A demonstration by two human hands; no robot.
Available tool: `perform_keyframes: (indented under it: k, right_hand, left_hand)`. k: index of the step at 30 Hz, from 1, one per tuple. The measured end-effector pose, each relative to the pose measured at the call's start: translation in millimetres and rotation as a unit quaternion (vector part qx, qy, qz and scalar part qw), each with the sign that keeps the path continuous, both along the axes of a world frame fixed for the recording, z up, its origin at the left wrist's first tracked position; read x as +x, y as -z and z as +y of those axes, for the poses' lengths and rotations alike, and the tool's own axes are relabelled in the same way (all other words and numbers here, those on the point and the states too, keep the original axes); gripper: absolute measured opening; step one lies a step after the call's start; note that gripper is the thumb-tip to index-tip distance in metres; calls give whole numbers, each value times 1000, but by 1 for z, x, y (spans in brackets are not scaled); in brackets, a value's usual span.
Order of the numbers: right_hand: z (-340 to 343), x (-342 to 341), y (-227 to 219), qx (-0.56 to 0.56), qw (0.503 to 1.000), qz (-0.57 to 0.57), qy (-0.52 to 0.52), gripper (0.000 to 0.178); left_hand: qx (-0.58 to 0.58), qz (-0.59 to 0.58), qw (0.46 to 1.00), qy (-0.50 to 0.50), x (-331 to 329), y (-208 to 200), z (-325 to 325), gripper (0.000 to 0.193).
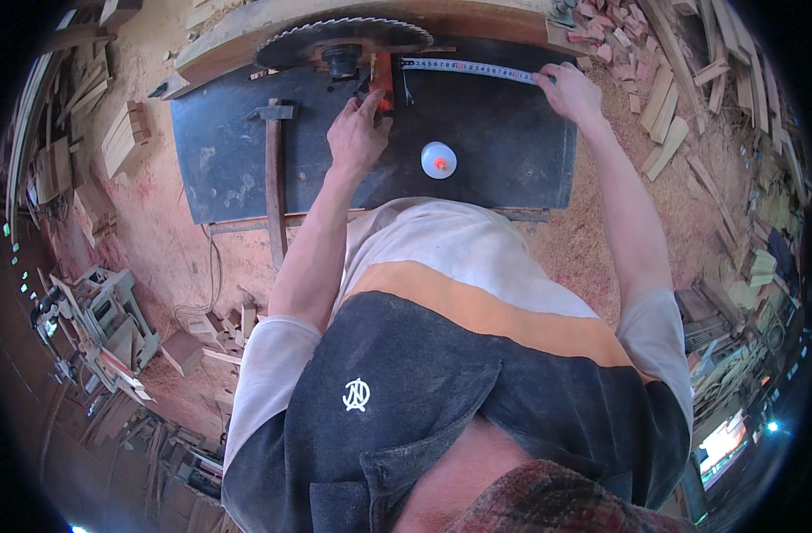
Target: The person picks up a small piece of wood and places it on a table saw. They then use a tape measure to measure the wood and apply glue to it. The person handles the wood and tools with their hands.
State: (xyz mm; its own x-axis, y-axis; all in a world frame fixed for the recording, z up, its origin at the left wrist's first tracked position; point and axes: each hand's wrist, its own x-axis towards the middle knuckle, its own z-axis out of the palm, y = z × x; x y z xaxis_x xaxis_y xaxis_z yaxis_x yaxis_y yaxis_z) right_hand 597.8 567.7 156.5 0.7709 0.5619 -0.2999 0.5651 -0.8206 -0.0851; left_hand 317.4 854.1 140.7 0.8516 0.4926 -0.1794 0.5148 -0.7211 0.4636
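Note:
My left hand (360, 133) reaches to a narrow red-orange piece (385, 82) beside the circular saw blade (344, 40); its fingertips are closed against the near end. What the piece is, I cannot make out. A white tape measure (468, 68) is stretched straight across the dark table top from beside that piece to my right hand (570, 92). My right fingers are closed on the tape's right end, where a bit of green shows; most of what they hold is hidden. A white round bottle with an orange tip (439, 161) stands between my arms.
A hammer (276, 169) lies left of my left forearm, its handle overhanging the dark table's (503, 178) near edge. The toothed blade rises by a long wooden beam (486, 13) at the back. Wood offcuts (663, 102) and sawdust cover the floor; a cord (216, 275) hangs left.

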Motion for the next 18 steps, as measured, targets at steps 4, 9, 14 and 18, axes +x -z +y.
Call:
perform_keyframes:
  k: [4,9,14,18]
  right_hand:
    - [17,9,-3,-37,999,5,-2,45]
    - [32,15,-4,-45,999,4,-1,47]
    - [36,20,2,-39,999,-13,1,42]
    - [36,25,10,-41,999,-20,-5,43]
  left_hand:
    - [27,-41,999,7,5,6,1,48]
    - [28,-41,999,-1,6,11,2,45]
    - [30,-52,998,-2,6,13,3,43]
    - [32,-64,997,-5,6,13,2,41]
